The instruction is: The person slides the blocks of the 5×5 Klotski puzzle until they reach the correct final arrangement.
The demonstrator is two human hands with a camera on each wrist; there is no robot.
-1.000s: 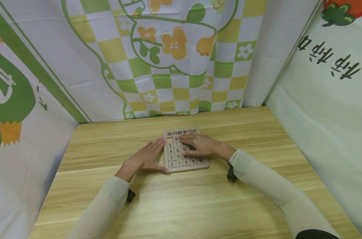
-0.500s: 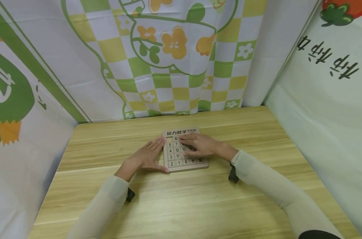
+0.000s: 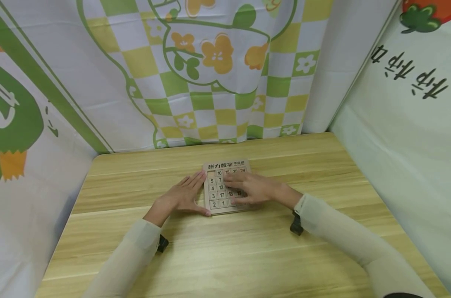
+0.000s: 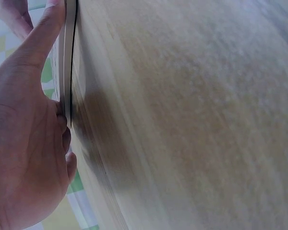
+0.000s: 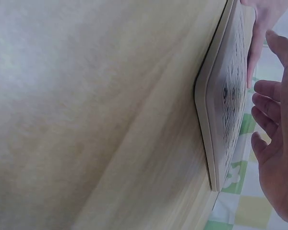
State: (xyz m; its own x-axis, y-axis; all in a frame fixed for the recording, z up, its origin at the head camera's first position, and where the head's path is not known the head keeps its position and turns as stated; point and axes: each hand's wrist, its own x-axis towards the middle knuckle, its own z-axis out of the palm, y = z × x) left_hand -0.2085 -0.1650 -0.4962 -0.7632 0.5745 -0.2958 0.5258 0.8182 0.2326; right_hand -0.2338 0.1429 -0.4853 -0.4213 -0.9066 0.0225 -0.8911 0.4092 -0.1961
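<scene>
A wooden number slide puzzle (image 3: 221, 195) lies flat on the table, with dark characters along its top border and an unfilled space at the upper left of its grid. Along its left edge rest the straight fingers of my left hand (image 3: 184, 196), with the thumb touching the lower left corner. The left wrist view shows this hand (image 4: 24, 129) against the board's side. Over the right part of the tiles is my right hand (image 3: 258, 188), fingers extended and covering several numbers. From the right wrist, its loosely bent fingers (image 5: 268, 106) appear raised above the puzzle (image 5: 230, 96), holding nothing.
The light wood-grain table (image 3: 225, 256) extends around the puzzle. A patterned cloth (image 3: 218, 103) hangs behind its back edge, and white printed cloth walls (image 3: 404, 140) stand at both sides. Each wrist carries a small black device (image 3: 296, 223).
My right hand has shifted slightly right and toward me, uncovering 15, 24 and another tile in the top row. The left hand and the puzzle stay in place.
</scene>
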